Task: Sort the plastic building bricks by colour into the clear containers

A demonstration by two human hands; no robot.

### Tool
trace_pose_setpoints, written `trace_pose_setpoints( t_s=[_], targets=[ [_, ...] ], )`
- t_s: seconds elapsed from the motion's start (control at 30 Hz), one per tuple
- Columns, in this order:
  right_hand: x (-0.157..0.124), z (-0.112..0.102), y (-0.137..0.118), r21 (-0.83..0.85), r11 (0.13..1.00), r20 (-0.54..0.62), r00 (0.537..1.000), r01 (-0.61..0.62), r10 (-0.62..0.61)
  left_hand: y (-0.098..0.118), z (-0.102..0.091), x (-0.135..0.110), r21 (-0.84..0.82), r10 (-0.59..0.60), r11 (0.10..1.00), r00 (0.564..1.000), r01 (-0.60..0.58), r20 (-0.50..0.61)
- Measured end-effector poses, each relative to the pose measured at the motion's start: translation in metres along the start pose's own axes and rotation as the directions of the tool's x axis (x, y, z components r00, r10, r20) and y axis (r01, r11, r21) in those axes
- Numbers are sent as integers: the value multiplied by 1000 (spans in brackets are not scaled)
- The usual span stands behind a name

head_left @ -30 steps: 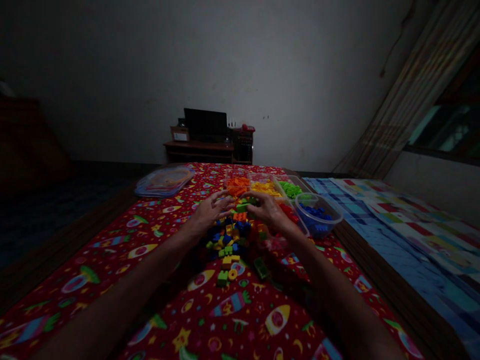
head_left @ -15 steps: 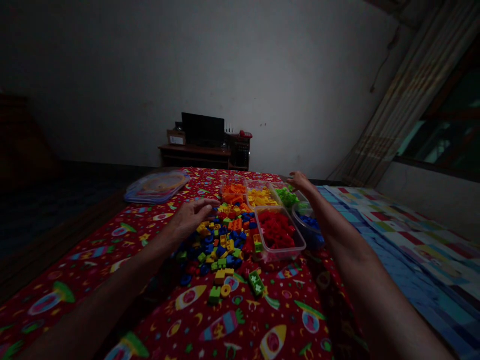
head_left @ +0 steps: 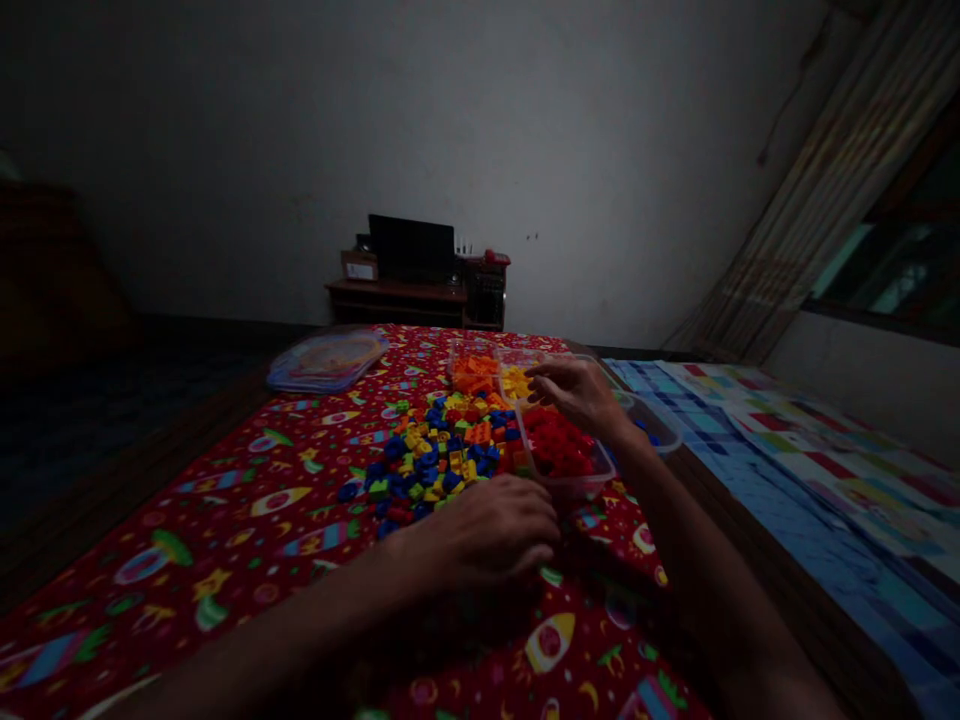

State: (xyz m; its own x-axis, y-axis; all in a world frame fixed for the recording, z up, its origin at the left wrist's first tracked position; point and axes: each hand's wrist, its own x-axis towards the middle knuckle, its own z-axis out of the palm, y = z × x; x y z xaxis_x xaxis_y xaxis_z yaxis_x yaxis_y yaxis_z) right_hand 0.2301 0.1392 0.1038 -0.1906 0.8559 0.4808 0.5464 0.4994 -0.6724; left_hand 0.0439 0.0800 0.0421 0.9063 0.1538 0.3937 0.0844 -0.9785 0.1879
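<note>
A heap of mixed coloured toy bricks [head_left: 442, 450] lies on a red rocket-print cloth [head_left: 247, 510]. My left hand [head_left: 491, 530] rests palm down at the near edge of the heap, fingers curled over bricks that I cannot make out. My right hand [head_left: 577, 392] hovers above the clear tub of red bricks [head_left: 559, 450], close to the tub of yellow bricks [head_left: 516, 380], with its fingers pinched together; what they hold is hidden. A tub of orange bricks [head_left: 474, 370] stands behind the heap.
A clear tub lid [head_left: 326, 360] lies at the cloth's far left. A blue-brick bowl [head_left: 660, 432] sits behind my right arm. A chequered blue mat [head_left: 795, 450] lies on the right. A low desk with a dark screen [head_left: 412, 270] stands by the wall.
My left hand moved from the heap's far side to its near right edge. My right hand pulled back from the green tub to above the red and yellow tubs.
</note>
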Motion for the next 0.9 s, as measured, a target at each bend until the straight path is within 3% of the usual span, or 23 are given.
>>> trace_pose_setpoints(
  t_s=[0.1, 0.23, 0.4, 0.6, 0.67, 0.77, 0.9],
  targets=[
    [-11, 5, -10, -96, 991, 15, 996, 95, -94, 24, 28, 0, 120, 97, 986, 982, -117, 161],
    [-28, 13, -7, -315, 926, 187, 970, 209, -155, 10, 42, -18, 326, 22, 942, 983, -82, 182],
    [-63, 32, 3, -555, 693, 492, 853, 460, -172, -29, 23, -42, 418, -22, 907, 985, -53, 173],
    [-89, 51, 14, -711, 427, 531, 825, 558, -194, -63, -3, -57, 356, -120, 930, 992, 95, 47],
    [-85, 54, 16, -699, 416, 559, 807, 581, -187, -76, -8, -60, 298, -148, 944, 989, 143, -6],
    [-71, 55, 12, -699, 495, 540, 835, 516, -107, -93, -14, -62, 151, -238, 956, 964, 254, -115],
    [-45, 55, 0, -669, 642, 479, 878, 374, -11, -106, -25, -61, -112, -485, 874, 854, 472, -187]
  ],
)
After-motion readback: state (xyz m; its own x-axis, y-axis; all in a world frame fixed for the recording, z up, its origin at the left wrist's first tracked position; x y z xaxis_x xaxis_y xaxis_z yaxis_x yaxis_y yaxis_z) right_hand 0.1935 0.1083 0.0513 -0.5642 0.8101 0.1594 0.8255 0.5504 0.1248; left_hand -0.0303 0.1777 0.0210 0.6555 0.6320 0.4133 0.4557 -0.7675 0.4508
